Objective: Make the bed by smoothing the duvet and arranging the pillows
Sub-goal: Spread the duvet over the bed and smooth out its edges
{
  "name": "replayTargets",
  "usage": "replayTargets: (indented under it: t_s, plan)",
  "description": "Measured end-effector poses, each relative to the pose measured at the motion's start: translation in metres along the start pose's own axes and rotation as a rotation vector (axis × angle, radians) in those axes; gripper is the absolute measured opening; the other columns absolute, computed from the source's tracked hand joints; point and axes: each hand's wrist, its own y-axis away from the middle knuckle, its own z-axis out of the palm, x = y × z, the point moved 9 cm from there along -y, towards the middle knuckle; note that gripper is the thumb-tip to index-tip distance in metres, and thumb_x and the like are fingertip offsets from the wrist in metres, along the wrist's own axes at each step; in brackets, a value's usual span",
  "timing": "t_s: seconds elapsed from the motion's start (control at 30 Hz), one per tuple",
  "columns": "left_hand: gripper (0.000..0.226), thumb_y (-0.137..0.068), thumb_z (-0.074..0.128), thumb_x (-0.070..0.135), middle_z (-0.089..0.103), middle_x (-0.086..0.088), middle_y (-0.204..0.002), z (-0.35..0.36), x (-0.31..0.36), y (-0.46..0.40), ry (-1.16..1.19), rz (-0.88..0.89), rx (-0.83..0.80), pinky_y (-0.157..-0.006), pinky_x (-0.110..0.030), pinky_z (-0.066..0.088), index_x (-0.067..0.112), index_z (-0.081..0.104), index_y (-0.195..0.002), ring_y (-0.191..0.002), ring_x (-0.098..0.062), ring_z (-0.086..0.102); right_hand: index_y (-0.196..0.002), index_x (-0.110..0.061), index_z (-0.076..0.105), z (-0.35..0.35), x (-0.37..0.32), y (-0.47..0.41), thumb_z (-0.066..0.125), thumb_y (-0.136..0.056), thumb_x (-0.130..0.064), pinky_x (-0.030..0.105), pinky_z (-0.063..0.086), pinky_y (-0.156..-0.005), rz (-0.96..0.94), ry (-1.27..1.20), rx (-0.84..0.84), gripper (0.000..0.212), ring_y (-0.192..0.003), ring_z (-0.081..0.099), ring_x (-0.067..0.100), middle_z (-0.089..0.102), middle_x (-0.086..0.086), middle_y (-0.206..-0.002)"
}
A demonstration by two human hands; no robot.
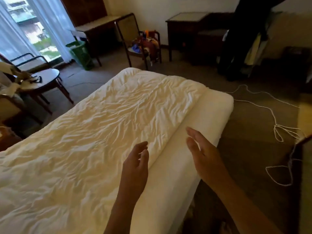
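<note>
A: Hovering over the near side of the bed, both hands are empty. The left hand (136,163) has loosely bent fingers just above the duvet (101,125); the right hand (205,157) is flat and straight-fingered above the bare mattress (211,112). Whether either touches the cloth, I cannot tell.

B: Where does the duvet lie?

A: Spread over most of the bed, creased all across, its long edge running just beside the left hand and leaving a strip of mattress uncovered on the right.

B: How would it handle?

A: Judging by the fine wrinkles and puffy edge, soft and light, with no stiffness at all. It should slide easily over the sheet and bunch if pushed from one spot. I would pinch the long edge with both hands well apart, lift a little, and draw it toward the uncovered strip, then sweep flat palms outward from the middle.

B: And the pillows?

A: None in view here.

B: Anything around worth minding?

A: A white cord (276,127) trails on the floor near the bed's right side, a round desk (45,78) stands past the far left edge, and a green bin (81,53) sits near the window.
</note>
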Motion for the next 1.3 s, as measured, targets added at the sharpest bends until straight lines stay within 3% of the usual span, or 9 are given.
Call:
replayTargets:
  t_s: [0.1,0.3,0.47,0.6,0.7,0.77,0.83,1.0,1.3]
  plan:
    - [0.026,-0.103,0.046,0.026,0.068,0.013,-0.114,0.083,0.033,-0.027,0.041,0.019,-0.05,-0.084,-0.02,0.046,0.031,0.062,-0.122,-0.105,0.004,0.062,-0.147,-0.034,0.041,-0.078,0.023,-0.02,0.039,-0.097,-0.051,0.015,0.033,-0.106,0.023,0.041,0.035,0.053,-0.133,0.039,-0.008,0.044,-0.023,-0.145]
    - [0.027,-0.104,0.044,0.028,0.065,0.007,-0.12,0.239,0.098,-0.065,0.086,0.034,-0.157,-0.09,-0.021,0.047,0.03,0.059,-0.126,-0.111,-0.001,0.059,-0.149,-0.032,0.04,-0.22,0.061,-0.069,0.038,-0.095,-0.059,0.034,0.039,-0.113,0.036,0.105,0.13,0.06,-0.136,0.041,-0.003,0.045,-0.016,-0.149]
    - [0.026,-0.103,0.046,0.026,0.064,0.011,-0.119,0.341,0.142,-0.095,0.055,0.056,-0.247,-0.081,-0.006,0.041,0.03,0.059,-0.126,-0.107,0.006,0.057,-0.15,-0.033,0.036,-0.296,0.088,-0.107,0.039,-0.1,-0.05,0.008,0.041,-0.087,0.064,0.168,0.16,0.053,-0.114,0.046,-0.016,0.041,-0.025,-0.138]
    - [0.026,-0.103,0.046,0.026,0.064,0.007,-0.122,0.406,0.162,-0.124,0.054,0.071,-0.318,-0.084,-0.015,0.042,0.03,0.059,-0.125,-0.113,-0.002,0.058,-0.15,-0.032,0.036,-0.344,0.118,-0.135,0.04,-0.1,-0.048,0.001,0.039,-0.077,0.118,0.154,0.219,0.052,-0.102,0.043,-0.028,0.041,-0.028,-0.129]
    - [0.028,-0.103,0.044,0.026,0.061,0.008,-0.123,0.45,0.174,-0.151,0.035,0.061,-0.356,-0.074,-0.005,0.042,0.028,0.058,-0.128,-0.11,-0.002,0.057,-0.148,-0.035,0.037,-0.377,0.138,-0.161,0.04,-0.101,-0.048,0.007,0.04,-0.09,0.142,0.156,0.246,0.049,-0.113,0.043,-0.025,0.042,-0.027,-0.135]
    - [0.03,-0.104,0.043,0.027,0.059,0.009,-0.124,0.479,0.185,-0.175,0.038,0.065,-0.383,-0.071,0.001,0.04,0.026,0.056,-0.131,-0.106,0.0,0.055,-0.149,-0.034,0.038,-0.399,0.15,-0.185,0.04,-0.099,-0.055,0.028,0.043,-0.106,0.166,0.157,0.266,0.054,-0.131,0.044,-0.004,0.043,-0.017,-0.148]
    - [0.031,-0.105,0.041,0.027,0.059,0.009,-0.124,0.507,0.198,-0.204,0.06,0.071,-0.405,-0.07,0.002,0.039,0.025,0.055,-0.133,-0.098,0.007,0.055,-0.149,-0.033,0.038,-0.422,0.161,-0.213,0.038,-0.092,-0.06,0.041,0.042,-0.11,0.192,0.178,0.294,0.063,-0.137,0.043,0.007,0.043,-0.009,-0.153]
    - [0.032,-0.104,0.042,0.023,0.059,0.019,-0.107,0.57,0.234,-0.295,0.119,0.096,-0.44,-0.07,0.002,0.039,0.02,0.055,-0.134,-0.091,0.027,0.051,-0.15,-0.033,0.038,-0.475,0.172,-0.309,0.038,-0.094,-0.061,0.04,0.039,-0.112,0.189,0.252,0.323,0.062,-0.138,0.042,0.009,0.041,-0.01,-0.154]
    - [0.027,-0.104,0.043,0.016,0.061,0.015,-0.101,0.653,0.287,-0.451,0.107,0.071,-0.428,-0.063,0.0,0.04,0.019,0.055,-0.128,-0.073,0.024,0.057,-0.148,-0.031,0.041,-0.551,0.195,-0.468,0.041,-0.095,-0.059,0.046,0.042,-0.111,0.207,0.21,0.389,0.06,-0.137,0.043,0.008,0.046,-0.007,-0.151]
